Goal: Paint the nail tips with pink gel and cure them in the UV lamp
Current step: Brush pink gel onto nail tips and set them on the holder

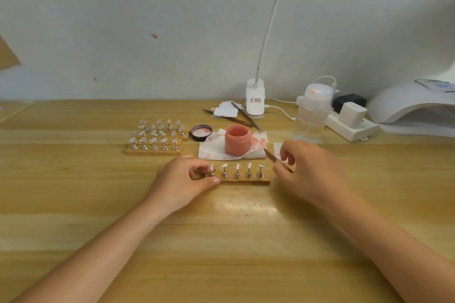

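Observation:
A wooden strip with several clear nail tips on metal stands lies in front of me. My left hand pinches the leftmost stand between thumb and forefinger. My right hand grips a thin brush whose tip points up left toward the open pink gel jar. The jar stands on a pink-stained tissue. The white UV lamp sits at the far right.
Three more wooden strips of nail tips lie at the left. The jar lid lies beside them. Behind are tweezers, a desk lamp base, a clear bottle and a power strip.

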A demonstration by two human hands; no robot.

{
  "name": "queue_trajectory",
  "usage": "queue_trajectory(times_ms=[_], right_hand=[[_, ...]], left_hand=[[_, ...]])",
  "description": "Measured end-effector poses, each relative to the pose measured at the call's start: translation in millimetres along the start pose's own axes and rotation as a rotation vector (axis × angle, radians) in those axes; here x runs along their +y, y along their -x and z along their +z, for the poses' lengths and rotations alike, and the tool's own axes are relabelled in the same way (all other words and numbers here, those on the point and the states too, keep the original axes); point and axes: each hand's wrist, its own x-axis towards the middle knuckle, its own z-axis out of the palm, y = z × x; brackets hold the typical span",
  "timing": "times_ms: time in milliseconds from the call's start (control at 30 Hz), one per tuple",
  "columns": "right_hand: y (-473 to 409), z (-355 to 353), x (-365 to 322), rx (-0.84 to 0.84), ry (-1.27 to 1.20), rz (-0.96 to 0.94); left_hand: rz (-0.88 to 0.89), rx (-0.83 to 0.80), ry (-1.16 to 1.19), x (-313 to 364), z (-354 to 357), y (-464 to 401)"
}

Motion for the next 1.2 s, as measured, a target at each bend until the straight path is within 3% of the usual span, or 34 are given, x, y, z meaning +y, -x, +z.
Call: queue_trajectory(times_ms=[200, 500, 733, 967, 1067, 1200], right_hand=[[-11, 8, 12, -0.141, 0.038, 0.032], [-11, 10, 19, -0.045, -0.074, 0.105], [-12, -5, 9, 0.097, -0.675, 0.063], [-17, -26, -6, -0.022, -1.340, 0.106], [-26, -30, -10, -0.021, -1.196, -0.001], [-42, -26, -22, 0.227, -1.076, 0.002]], left_hand=[[0.033, -0.044, 0.019, 7, 8, -7], [0.035, -0.066, 0.080, 8, 13, -15], [0.025, -0.050, 0.098, 13, 19, -23], [0.010, -0.037, 0.207, 9, 18, -21], [0.020, -0.062, 0.219, 6, 13, -22], [0.021, -0.053, 0.228, 3, 14, -23]])
